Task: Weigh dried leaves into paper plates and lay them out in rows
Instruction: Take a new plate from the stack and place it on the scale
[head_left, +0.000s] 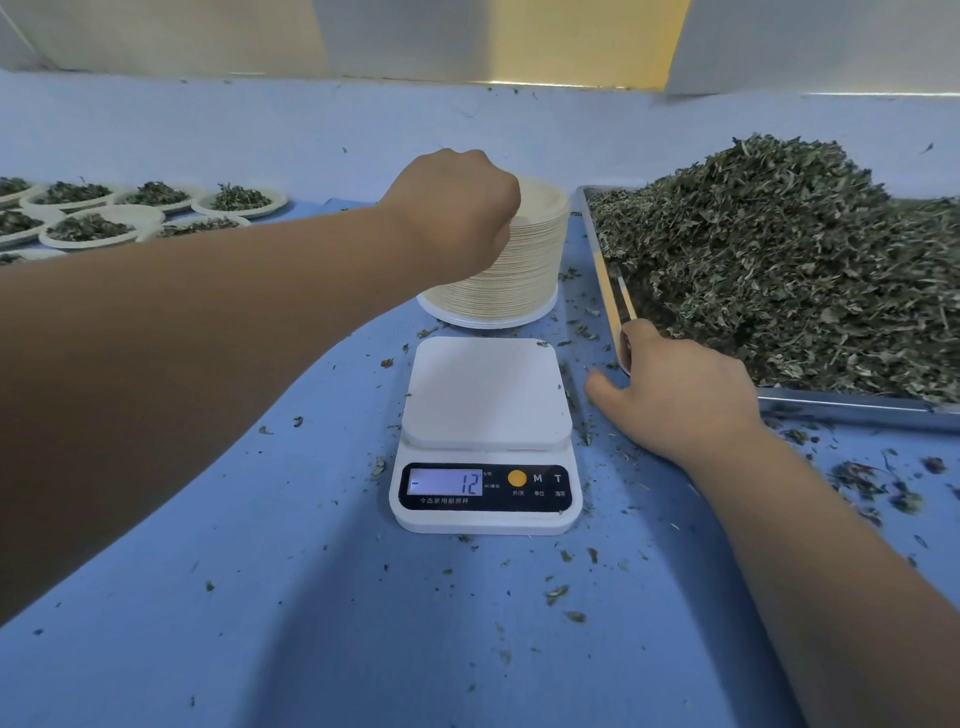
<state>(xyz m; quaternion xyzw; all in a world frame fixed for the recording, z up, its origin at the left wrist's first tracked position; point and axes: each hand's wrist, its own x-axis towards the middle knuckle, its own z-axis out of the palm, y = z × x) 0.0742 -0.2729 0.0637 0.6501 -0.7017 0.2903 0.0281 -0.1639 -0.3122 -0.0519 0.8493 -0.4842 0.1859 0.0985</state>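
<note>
Left fingers (505, 203) curl round ribbed paper-plate stack (524, 283); right fingers (638, 340) splay on steel tray (831, 403).

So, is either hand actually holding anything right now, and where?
The left hand grips the stack of paper plates at its top near rim; the right hand holds nothing, resting open beside the tray.

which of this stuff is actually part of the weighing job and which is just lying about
Belongs to the job: stack of paper plates, left hand at its top; kitchen scale, platform bare; dried leaves heaped in the metal tray, right hand resting on its corner; filled plates in rows, far left.
Just lying about: leaf crumbs scattered on the blue cloth; pale boards along the back.
</note>
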